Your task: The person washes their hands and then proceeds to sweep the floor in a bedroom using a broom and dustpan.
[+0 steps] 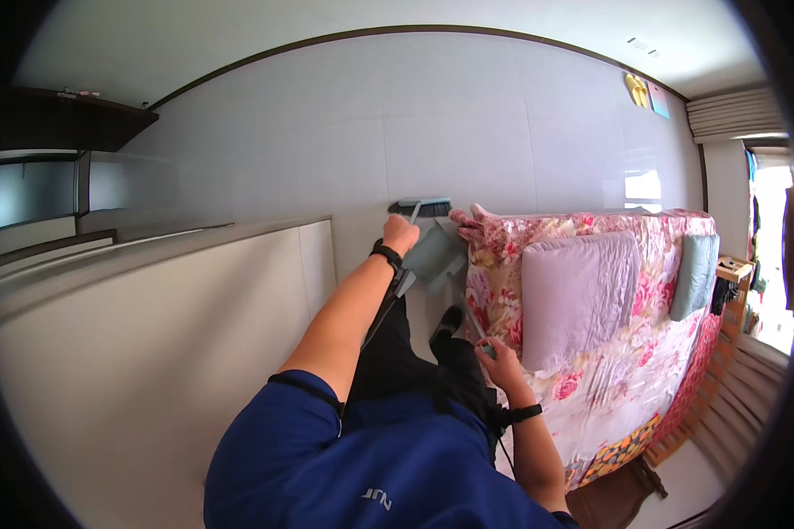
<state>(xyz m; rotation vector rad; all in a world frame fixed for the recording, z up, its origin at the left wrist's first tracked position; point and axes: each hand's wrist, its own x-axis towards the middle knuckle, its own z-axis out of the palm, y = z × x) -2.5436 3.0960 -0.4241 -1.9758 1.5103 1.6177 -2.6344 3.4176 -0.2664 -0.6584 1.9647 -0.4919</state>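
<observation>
My left hand (401, 234) is closed around the handle of a broom, whose pale blue-grey head with dark bristles (429, 208) lies at the tiled floor, just beyond that hand. A grey-green dustpan (435, 254) sits between the broom head and my feet, close to the bed's corner. My right hand (498, 360), beside the bed's near edge, grips the end of the dustpan's long handle (478, 325). Both wrists wear black straps. Whether anything lies in the dustpan, I cannot tell.
On my right, a bed with a floral sheet (589, 410) bears a folded lilac quilt (575, 297) and a grey-green pillow (695, 276). A pale cabinet or partition (172, 317) stands at left. Yellow slippers (635, 90) rest by the far wall.
</observation>
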